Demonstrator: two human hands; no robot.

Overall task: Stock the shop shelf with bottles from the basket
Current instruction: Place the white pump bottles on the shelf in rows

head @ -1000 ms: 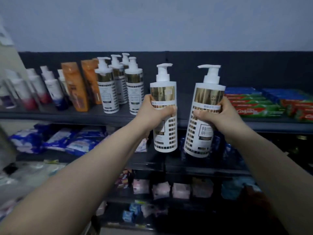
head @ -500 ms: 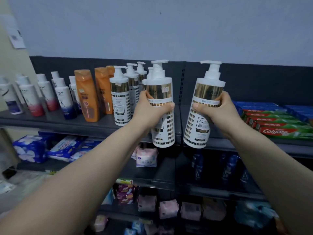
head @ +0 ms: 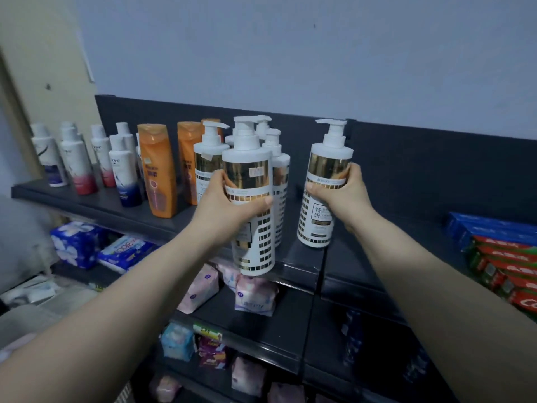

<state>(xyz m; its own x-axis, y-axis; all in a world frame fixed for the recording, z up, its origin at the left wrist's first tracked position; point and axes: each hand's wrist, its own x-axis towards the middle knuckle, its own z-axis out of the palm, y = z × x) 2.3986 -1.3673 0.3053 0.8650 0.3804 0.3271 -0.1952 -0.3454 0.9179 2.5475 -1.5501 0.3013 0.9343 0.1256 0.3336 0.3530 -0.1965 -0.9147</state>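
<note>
Two white plastic pump bottles with gold bands, long axes near upright: the left bottle (head: 247, 170) is hanging before the lip of the dark top shelf (head: 302, 257), base level with its edge; the right bottle (head: 327, 167) is standing over the board, contact not discernible. The left hand (head: 229, 207) is wrapping the first bottle's middle, and the right hand (head: 344, 196) is gripping the second at its band. The free gap is lying straight ahead, right of the row of matching pump bottles (head: 207, 158); the right hand is judged nearer set-down, the left needing lift and forward reach.
</note>
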